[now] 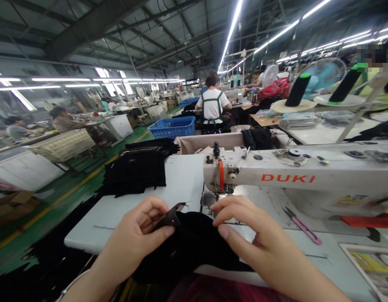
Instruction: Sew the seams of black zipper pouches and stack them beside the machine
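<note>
My left hand [140,228] pinches a dark strip [172,216] with a curled end, at the upper left edge of a black fabric piece [187,243]. The fabric hangs over the front edge of the sewing table, between both hands. My right hand [244,226] is at the fabric's upper right edge, its thumb and forefinger bent and close to each other; whether something thin is between them is too small to tell. Just beyond the hands stands the head of a white sewing machine [288,172], its needle area partly behind my right fingers.
Stacked black pieces [134,167] lie on the table's left. Pink-handled snips [302,226] rest at the right, near a red object [366,221] and a parts tray [370,264]. Thread cones [298,90] stand behind. A person [212,102] sits ahead beside a blue basket [173,127].
</note>
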The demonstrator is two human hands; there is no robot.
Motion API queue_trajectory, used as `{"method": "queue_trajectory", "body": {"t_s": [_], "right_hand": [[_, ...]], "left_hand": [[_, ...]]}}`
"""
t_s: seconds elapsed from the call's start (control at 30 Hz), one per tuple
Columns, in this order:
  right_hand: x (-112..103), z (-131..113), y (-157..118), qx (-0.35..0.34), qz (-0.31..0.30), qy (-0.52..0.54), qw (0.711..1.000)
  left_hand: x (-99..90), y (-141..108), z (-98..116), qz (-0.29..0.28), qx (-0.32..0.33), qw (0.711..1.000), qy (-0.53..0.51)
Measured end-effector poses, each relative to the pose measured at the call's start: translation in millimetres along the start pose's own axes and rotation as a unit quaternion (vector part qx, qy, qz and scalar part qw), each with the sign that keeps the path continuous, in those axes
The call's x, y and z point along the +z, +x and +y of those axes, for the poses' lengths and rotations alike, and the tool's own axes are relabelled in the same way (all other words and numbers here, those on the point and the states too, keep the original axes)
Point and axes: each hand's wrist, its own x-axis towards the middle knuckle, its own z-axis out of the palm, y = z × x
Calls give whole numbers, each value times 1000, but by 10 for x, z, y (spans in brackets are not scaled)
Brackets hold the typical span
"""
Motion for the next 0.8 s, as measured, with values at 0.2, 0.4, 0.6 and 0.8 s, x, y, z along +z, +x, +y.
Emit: {"method": "queue_trajectory", "body": {"t_s": [0.2, 0.4, 0.6, 0.8], "right_hand": [[233, -55, 88, -12, -54, -30, 998], [277, 21, -15, 4, -33, 29, 999], [283, 28, -50, 50, 2, 75, 996], [256, -24, -65, 67, -1, 53, 996]], "left_hand": [[144, -7, 7, -67, -30, 995, -74], [227, -52, -2, -67, -11, 989, -128], [280, -43, -10, -24, 8, 995, -97], [337, -62, -1, -28, -30, 987, -155]]}}
